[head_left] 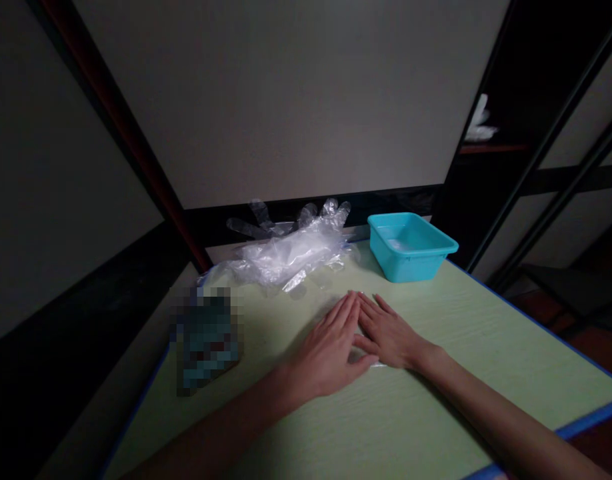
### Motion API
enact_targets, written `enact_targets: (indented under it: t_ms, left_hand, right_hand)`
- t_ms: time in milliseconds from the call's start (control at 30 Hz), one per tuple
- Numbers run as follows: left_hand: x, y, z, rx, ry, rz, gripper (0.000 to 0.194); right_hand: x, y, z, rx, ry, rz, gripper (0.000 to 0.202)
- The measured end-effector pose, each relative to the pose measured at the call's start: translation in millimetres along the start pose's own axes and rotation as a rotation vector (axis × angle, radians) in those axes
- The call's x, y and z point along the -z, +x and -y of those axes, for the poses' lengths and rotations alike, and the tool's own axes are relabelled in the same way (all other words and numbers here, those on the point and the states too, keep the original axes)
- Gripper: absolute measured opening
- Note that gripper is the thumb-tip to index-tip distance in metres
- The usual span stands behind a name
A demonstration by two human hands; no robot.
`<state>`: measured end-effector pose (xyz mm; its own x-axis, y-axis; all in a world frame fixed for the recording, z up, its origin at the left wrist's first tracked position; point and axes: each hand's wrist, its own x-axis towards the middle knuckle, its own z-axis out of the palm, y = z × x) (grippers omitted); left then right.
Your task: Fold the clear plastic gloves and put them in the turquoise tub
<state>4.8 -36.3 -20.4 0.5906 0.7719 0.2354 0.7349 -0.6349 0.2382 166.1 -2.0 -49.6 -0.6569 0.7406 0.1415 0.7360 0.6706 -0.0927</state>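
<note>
My left hand [329,353] lies over the table with its fingers stretched out and its thumb apart. Beside it my right hand [393,335] rests flat, fingers extended, its fingertips meeting those of the left. Under both palms is a thin clear plastic piece [379,365]; only slivers of it show, so its shape is hidden. Beyond the hands a pile of transparent disposable plastic gloves [291,257] sits crumpled against the wall, several glove fingers sticking up.
The pale green table [436,400] has blue edging. A turquoise plastic basin [416,263] stands at the back right. On the left is a blurred-out, pixelated object [209,343]. Dark-framed wall panels [296,100] rise behind, and a shelf holds white plastic [480,127].
</note>
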Motion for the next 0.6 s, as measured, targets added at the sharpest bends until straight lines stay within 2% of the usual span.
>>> enact_targets:
  t_ms: [100, 167, 300, 467, 600]
  left_hand:
    - [-9.1, 15, -1, -0.044, 0.039, 0.136, 0.083]
    - [-15.5, 22, 5, -0.070, 0.036, 0.171, 0.085]
    - [-20.7, 23, 16, -0.092, 0.045, 0.181, 0.089]
    - [-16.9, 17, 17, -0.005, 0.067, 0.197, 0.099]
    - [-14.5, 12, 21, 0.040, 0.100, 0.210, 0.099]
  right_hand:
    - [-3, 0, -3, 0.032, -0.027, 0.008, 0.064]
    - [-5, 1, -3, 0.043, -0.032, 0.007, 0.063]
    - [-4, 2, -1, 0.016, -0.014, 0.005, 0.062]
    - [0, 2, 2, -0.023, -0.003, 0.010, 0.071]
    - [2, 1, 2, -0.024, 0.021, 0.021, 0.076]
